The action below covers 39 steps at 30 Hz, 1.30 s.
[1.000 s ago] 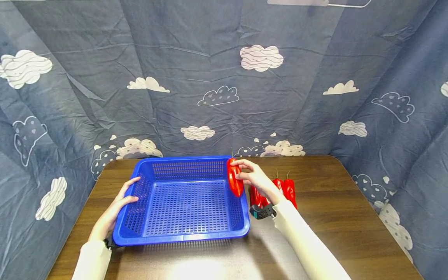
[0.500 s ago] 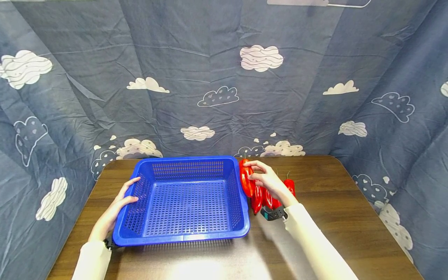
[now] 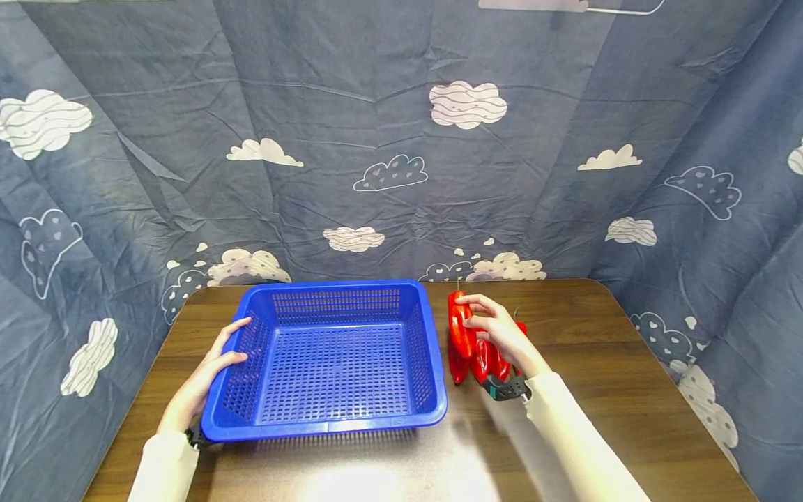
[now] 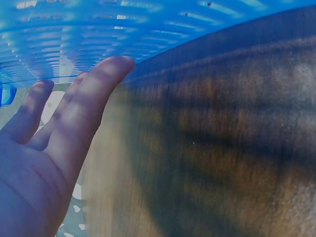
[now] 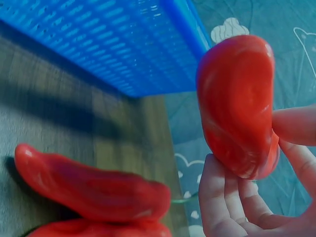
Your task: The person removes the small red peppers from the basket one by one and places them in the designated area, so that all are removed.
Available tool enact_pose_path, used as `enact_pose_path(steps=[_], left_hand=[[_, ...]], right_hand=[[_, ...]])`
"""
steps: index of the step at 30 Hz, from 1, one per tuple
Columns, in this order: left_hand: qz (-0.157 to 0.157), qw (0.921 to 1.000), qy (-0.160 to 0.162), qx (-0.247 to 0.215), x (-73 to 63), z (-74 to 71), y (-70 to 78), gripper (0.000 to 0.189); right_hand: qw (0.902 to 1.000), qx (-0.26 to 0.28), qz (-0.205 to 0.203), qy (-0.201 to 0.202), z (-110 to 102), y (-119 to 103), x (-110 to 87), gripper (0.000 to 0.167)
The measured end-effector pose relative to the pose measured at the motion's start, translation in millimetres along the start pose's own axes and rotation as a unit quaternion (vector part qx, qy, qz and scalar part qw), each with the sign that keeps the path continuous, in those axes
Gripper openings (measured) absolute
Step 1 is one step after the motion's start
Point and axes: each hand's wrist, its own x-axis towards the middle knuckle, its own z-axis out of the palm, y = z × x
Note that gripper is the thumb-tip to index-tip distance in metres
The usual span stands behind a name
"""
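Note:
A blue perforated plastic basket (image 3: 339, 425) stands left of the middle, with nothing inside. My left hand (image 3: 203, 376) grips its left rim, two fingertips showing over the inner edge; in the left wrist view other fingers (image 4: 79, 113) lie along the slotted wall. Past the basket's right side, my right hand (image 3: 502, 331) pinches a glossy red pepper (image 3: 459, 331) with a thin stem pointing away from me. In the right wrist view this pepper (image 5: 237, 108) sits between thumb and fingers, above the table. Beneath it lies another red pepper (image 5: 98, 190), flat on the wood.
Several red peppers (image 3: 482, 359) lie side by side right of the basket, partly hidden by my right hand and wrist strap. The brown wooden table (image 3: 596, 362) ends at a dark blue cloud-patterned curtain (image 3: 401, 209) behind and at the sides.
My right hand has carried the red pepper from over the basket's right rim to the right, over the other peppers. My left hand and the basket have stayed in place.

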Motion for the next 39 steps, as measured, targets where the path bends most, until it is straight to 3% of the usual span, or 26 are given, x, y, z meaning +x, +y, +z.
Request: enact_pose_path(steps=[12, 39], left_hand=[[0.023, 0.9997, -0.003, -0.003, 2.8, -2.7, -2.8, 0.060], [-0.003, 1.0000, 0.004, -0.003, 0.4, 0.3, 0.2, 0.061]], right_hand=[[0.9997, -0.013, -0.002, 0.022, -20.8, 8.5, -10.7, 0.043], [0.9972, 0.010, 0.011, 0.074, -78.4, 35.2, -31.0, 0.033]])
